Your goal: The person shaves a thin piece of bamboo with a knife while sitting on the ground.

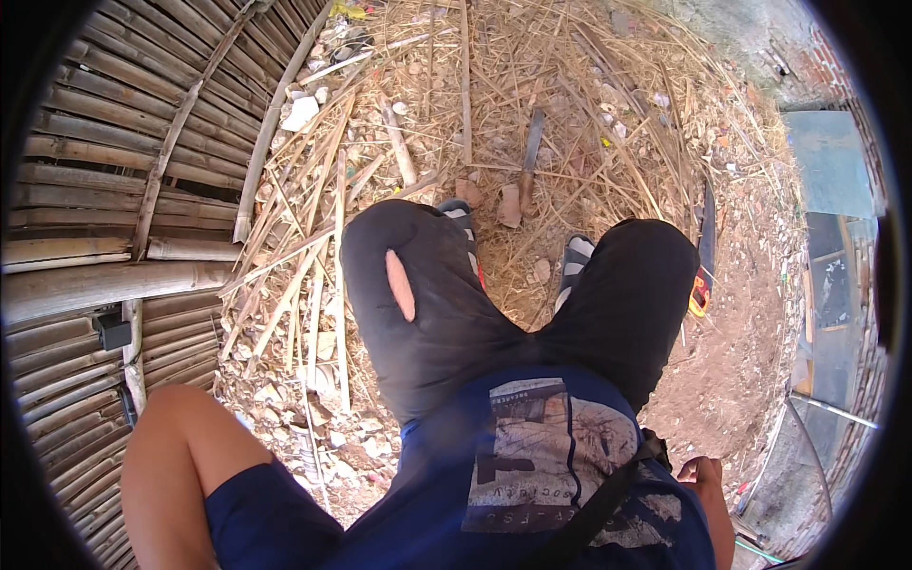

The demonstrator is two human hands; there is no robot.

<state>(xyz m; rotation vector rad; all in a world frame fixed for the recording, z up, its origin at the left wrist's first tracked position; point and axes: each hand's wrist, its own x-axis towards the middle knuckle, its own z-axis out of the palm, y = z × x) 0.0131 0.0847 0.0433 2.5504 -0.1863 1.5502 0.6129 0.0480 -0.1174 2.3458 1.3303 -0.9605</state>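
Note:
My left arm (171, 475) is bent at the elbow at the lower left, and its hand is out of the picture. Beside my right hip, low on the right, is my right hand (703, 472) with its fingers curled; whatever they may hold is hidden. A dark strap (589, 518) crosses my blue shirt near it. On the ground beyond my knees lies a machete (532, 152), its blade pointing away from me. Next to my right knee rests a handsaw (706, 233) with an orange and black handle (701, 293), nearest to that hand.
Split bamboo strips (342, 285) and straw litter the stony ground. A short thick stick (397, 142) and brick pieces (510, 205) lie ahead. Slatted bamboo panels (133, 142) stand along the left. A brick wall (845, 76) and a grey-green sheet (831, 161) border the right.

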